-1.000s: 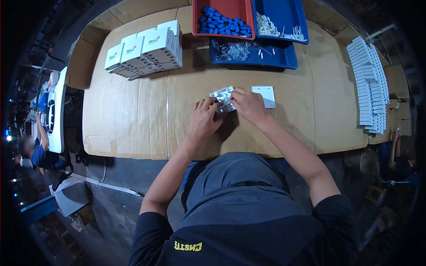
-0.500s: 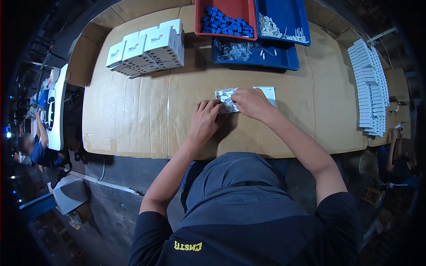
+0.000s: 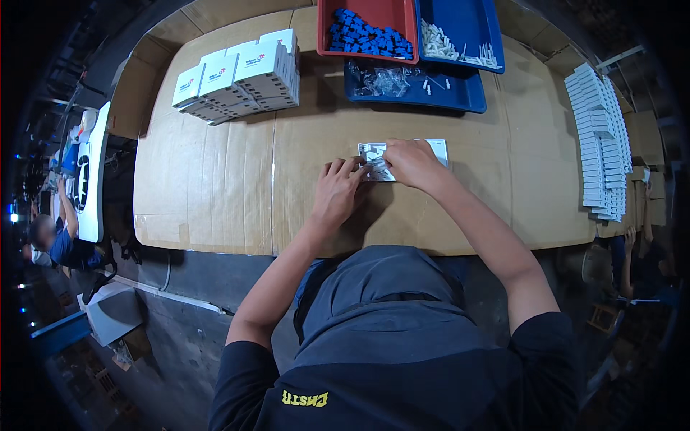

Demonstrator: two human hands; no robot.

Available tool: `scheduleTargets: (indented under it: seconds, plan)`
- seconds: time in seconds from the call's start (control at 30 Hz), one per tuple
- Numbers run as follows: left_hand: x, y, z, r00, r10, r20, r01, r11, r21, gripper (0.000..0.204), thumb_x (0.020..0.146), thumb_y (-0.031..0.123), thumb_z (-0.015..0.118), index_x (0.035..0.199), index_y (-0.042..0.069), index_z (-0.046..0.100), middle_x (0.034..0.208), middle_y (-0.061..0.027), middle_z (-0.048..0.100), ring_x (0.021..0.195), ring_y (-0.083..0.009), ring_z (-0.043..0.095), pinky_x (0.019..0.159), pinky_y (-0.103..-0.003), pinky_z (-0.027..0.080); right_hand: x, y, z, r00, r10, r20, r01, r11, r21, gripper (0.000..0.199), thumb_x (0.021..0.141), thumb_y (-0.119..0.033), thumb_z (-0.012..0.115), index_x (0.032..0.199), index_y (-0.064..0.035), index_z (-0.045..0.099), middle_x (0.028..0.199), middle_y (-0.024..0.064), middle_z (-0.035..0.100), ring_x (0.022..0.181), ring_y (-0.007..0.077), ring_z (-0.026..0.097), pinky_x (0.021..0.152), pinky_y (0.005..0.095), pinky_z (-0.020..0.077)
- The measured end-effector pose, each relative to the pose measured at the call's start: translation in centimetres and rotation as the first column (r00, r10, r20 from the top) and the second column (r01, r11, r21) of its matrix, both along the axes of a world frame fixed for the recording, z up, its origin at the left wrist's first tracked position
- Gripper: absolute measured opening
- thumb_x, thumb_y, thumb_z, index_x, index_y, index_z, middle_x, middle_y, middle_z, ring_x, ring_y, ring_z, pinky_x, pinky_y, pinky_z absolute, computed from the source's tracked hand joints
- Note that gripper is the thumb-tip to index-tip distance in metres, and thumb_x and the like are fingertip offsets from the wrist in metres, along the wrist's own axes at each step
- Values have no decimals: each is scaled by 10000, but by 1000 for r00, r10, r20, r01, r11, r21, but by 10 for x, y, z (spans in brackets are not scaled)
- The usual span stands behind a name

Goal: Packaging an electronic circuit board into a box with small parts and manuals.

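Both hands, left hand (image 3: 336, 194) and right hand (image 3: 411, 162), pressed flat on a thin packet (image 3: 374, 159), seemingly light, floppy, best pinched at edges.

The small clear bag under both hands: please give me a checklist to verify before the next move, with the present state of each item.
1. Small clear bag lies flat on the cardboard-covered table: ok.
2. Left hand presses the bag's near edge with its fingertips: ok.
3. Right hand rests on the white flat piece beside the bag: ok.
4. Bag's contents complete: cannot tell, too small and partly covered.
5. Supply within view: red tray holds blue parts, blue tray holds white parts: ok.
6. Row of white boxes at the far left stands apart from the hands: ok.
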State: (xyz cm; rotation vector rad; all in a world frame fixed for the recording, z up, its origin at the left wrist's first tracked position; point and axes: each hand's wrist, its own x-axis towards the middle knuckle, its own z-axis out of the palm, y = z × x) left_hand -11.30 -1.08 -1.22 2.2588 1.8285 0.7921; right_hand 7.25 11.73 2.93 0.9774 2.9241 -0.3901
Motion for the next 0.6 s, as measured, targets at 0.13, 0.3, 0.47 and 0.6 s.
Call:
scheduleTargets:
  seconds: [0.13,0.3,0.47,0.6]
  plan:
    - [1,1,1,1000,-22,9,22,1000,-20,378,841,223,770,1199,117,717,1285,-40,644,1148,-272,588,999,-416,456,-4,1,16,983,-9,185,25,996,-82,134,819,-41,650,879,-49,770,1000,180,715,957,370,714,811,487,569]
    - [9,6,0,999,-16,-27,14,996,-86,403,843,216,764,1223,103,692,1303,-40,631,1155,-270,578,1012,-425,440,16,4,21,997,-13,70,18,996,-82,169,846,-60,626,939,-57,768,1069,147,702,1023,340,691,872,468,549]
    - [8,10,-2,999,-10,-46,6,996,-84,399,842,215,765,1217,107,686,1284,-48,636,1152,-277,578,995,-438,437,32,16,36,981,-167,-95,147,970,-194,234,887,-70,575,1039,-73,753,1098,104,692,1056,329,668,915,462,530]
    - [12,14,-3,1000,-13,24,14,998,-60,354,846,218,766,1171,99,690,1308,-80,616,1165,-298,576,980,-445,435,43,22,34,979,-182,-91,159,963,-218,237,906,-94,572,1071,-74,741,1095,103,694,1023,332,667,899,452,531]
